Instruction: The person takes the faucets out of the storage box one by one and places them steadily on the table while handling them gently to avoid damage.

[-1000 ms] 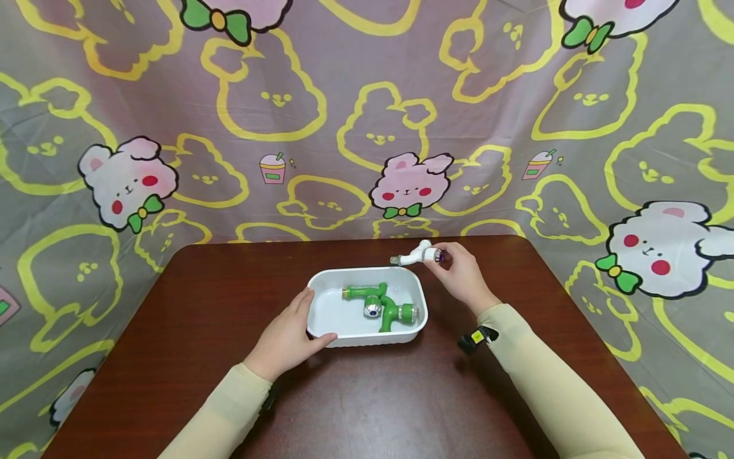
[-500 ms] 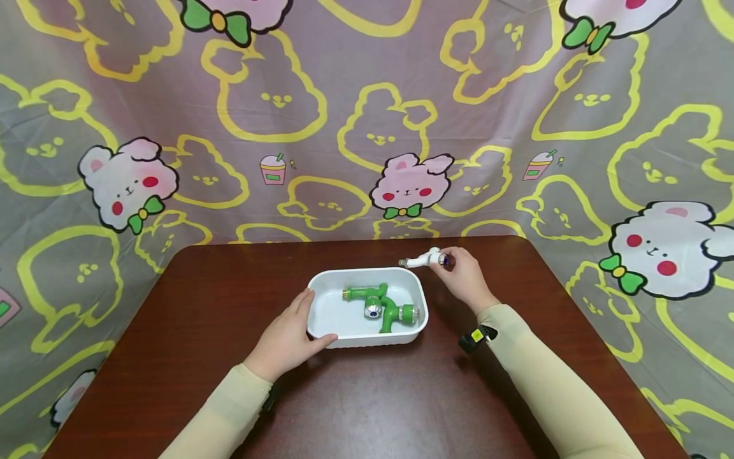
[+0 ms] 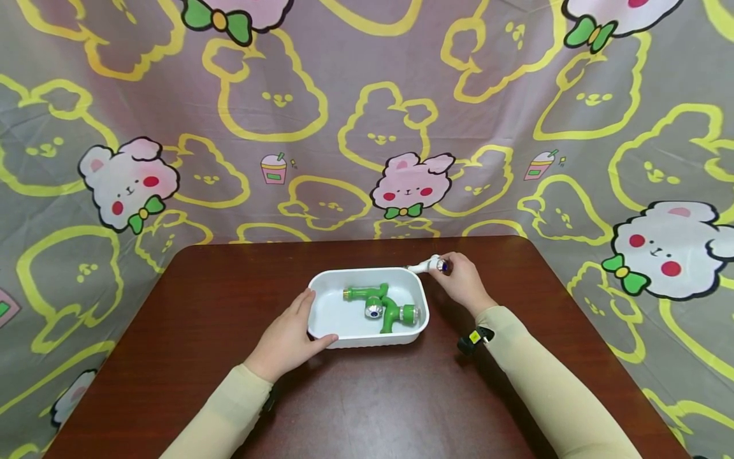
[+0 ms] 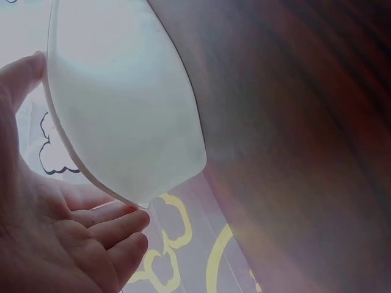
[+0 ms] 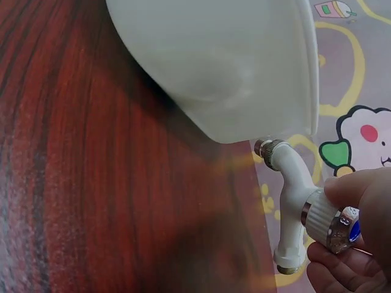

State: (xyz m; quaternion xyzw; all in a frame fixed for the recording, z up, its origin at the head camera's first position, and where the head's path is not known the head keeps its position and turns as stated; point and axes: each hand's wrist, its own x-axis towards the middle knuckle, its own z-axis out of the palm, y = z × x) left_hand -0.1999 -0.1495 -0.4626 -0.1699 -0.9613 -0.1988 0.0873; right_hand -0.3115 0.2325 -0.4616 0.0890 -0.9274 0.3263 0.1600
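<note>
Right hand (image 3: 466, 284) pinches white tap (image 5: 295, 190), left hand (image 3: 287, 341) rests spread against tray (image 3: 339, 316) — rim (image 3: 425, 298) between white and green taps (image 3: 391, 313).

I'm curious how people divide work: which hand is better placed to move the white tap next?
The right hand, most likely: it pinches the white tap by its knob. The left hand touches the opposite end of the white tub, away from the tap.

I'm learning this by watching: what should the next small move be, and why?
I'd probably ease the white tap down onto the table: the right grip pinches its knob just outside the tub, by the far right corner, while the left grip touches the opposite end.
</note>
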